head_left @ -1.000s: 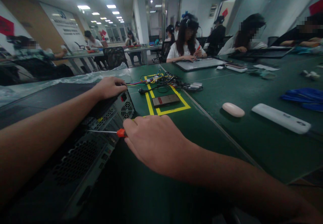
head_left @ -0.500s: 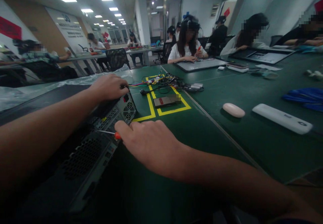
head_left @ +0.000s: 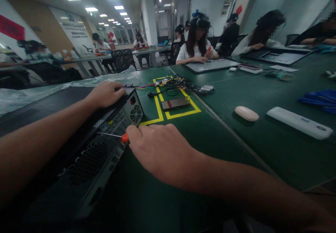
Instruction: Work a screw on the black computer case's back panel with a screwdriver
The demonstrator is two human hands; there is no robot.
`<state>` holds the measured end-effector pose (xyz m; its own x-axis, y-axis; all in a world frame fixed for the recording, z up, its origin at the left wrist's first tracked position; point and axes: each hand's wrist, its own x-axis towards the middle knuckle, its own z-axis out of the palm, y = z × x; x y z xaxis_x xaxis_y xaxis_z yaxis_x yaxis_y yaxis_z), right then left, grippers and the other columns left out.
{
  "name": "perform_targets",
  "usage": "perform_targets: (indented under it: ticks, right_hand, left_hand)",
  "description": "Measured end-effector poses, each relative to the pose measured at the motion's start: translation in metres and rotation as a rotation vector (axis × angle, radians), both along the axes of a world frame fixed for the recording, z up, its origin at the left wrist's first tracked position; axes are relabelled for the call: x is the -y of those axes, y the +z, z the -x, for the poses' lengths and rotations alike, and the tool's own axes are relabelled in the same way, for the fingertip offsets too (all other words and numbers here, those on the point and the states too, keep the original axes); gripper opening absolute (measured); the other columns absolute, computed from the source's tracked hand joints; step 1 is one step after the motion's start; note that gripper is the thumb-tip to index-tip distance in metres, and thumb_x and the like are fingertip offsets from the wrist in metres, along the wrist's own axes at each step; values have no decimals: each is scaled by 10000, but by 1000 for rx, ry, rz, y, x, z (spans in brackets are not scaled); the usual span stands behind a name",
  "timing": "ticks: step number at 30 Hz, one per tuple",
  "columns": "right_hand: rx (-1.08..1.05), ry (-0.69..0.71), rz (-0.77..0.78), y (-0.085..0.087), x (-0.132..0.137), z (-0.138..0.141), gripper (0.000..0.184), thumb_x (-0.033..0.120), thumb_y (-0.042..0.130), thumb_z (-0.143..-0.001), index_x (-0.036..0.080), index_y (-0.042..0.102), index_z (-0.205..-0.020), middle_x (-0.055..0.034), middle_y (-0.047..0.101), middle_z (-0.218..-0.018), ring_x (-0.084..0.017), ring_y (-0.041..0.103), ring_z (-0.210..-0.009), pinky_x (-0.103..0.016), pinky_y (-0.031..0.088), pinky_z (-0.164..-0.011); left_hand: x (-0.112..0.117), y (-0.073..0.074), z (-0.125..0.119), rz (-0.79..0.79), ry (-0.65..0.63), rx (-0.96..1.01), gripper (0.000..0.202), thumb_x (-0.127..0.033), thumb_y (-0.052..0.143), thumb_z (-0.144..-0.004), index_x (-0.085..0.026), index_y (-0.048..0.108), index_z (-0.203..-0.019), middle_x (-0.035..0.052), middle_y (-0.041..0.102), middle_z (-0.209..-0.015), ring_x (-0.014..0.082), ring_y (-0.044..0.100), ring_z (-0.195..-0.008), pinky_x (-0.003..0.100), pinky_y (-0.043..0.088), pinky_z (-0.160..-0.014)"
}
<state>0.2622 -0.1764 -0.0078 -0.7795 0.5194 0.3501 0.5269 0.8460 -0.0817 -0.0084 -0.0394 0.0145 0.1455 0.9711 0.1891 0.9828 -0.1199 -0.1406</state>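
A black desktop computer case (head_left: 86, 163) lies on its side on the green mat, its rear panel with fan grille (head_left: 135, 113) facing me. My left hand (head_left: 105, 94) rests on the case's upper far edge, fingers curled over it. My right hand (head_left: 157, 149) is closed round a screwdriver with an orange handle (head_left: 124, 137). The thin metal shaft points left and its tip meets the rear panel.
A yellow taped square holds a dark drive (head_left: 174, 104) and a tangle of cables (head_left: 170, 82). A white mouse (head_left: 246, 113) and a long white bar (head_left: 299, 122) lie to the right. Other people work at the far tables. Clear plastic wrap (head_left: 78, 82) lies behind the case.
The view shifted slightly. My right hand with the screwdriver stays at the rear panel, moving only a little. My left hand slid a bit leftward along the case's top edge.
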Motion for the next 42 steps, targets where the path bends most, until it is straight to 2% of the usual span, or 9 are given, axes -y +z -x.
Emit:
perform_targets:
  ticks: [7,14,18,22,28,33,35,38,42]
  right_hand:
    - [-8,17,-64,-2,-6,-1,188,152,449,-1148,185,632,-1118,-37,793,-874,-200,767,-777,-370,209,-509]
    - [15,10,-61,1,-9,-5,188,173,446,-1149,199,622,-1085,-24,773,-865,-172,705,-717,-355,219,-537]
    - [-7,13,-46,1,-8,-5,157,186,485,-1130,199,636,-1086,-34,785,-914,-179,708,-741,-357,222,-557]
    - [-24,-7,-20,4,-7,-4,220,230,472,-1144,194,664,-1044,-52,780,-913,-208,720,-781,-359,243,-566]
    - [-8,-13,-19,1,-9,-2,263,276,528,-1141,189,694,-957,-68,775,-917,-224,739,-869,-366,258,-588]
    - [-17,0,1,-2,-11,-1,216,368,570,-1143,188,668,-1074,-59,801,-966,-218,747,-841,-362,255,-582]
    - [-18,19,-19,-2,-12,-2,150,319,560,-1139,194,643,-1142,-48,803,-986,-208,740,-827,-360,254,-581]
    - [-19,22,-37,-2,-13,-3,127,195,498,-1133,211,623,-1118,-24,784,-929,-193,716,-772,-359,235,-573]
    - [-5,-2,-18,0,-14,-4,114,179,517,-1118,214,613,-1068,-29,778,-910,-186,703,-753,-358,227,-576]
  left_hand:
    - [-3,-3,3,-15,15,6,440,-445,433,-1010,-169,770,-947,153,784,-1000,305,656,-901,419,448,-805]
    - [-3,-3,4,-33,18,6,387,-427,461,-1021,-188,731,-879,122,775,-957,263,617,-856,393,407,-767]
    - [-4,-4,4,-32,18,6,390,-423,454,-1017,-180,731,-888,140,774,-964,271,617,-858,398,399,-760]
    - [-3,-4,3,-24,29,24,409,-429,447,-1013,-171,758,-944,143,784,-1012,270,619,-888,389,406,-789]
    - [-2,-3,2,-37,33,41,368,-432,465,-1007,-203,720,-873,117,782,-972,259,610,-866,385,406,-780]
    - [-3,-4,4,-36,14,48,385,-450,451,-990,-200,708,-848,131,763,-942,269,609,-841,402,398,-763]
    - [-4,-4,4,-40,6,34,415,-455,431,-989,-190,733,-886,147,770,-969,288,638,-880,413,419,-778]
    - [-7,-5,6,-45,23,23,451,-476,425,-976,-202,780,-933,148,789,-998,316,686,-934,424,462,-809]
    - [-9,-6,7,-52,36,57,430,-484,461,-949,-241,816,-939,128,817,-1023,337,719,-976,423,508,-848]
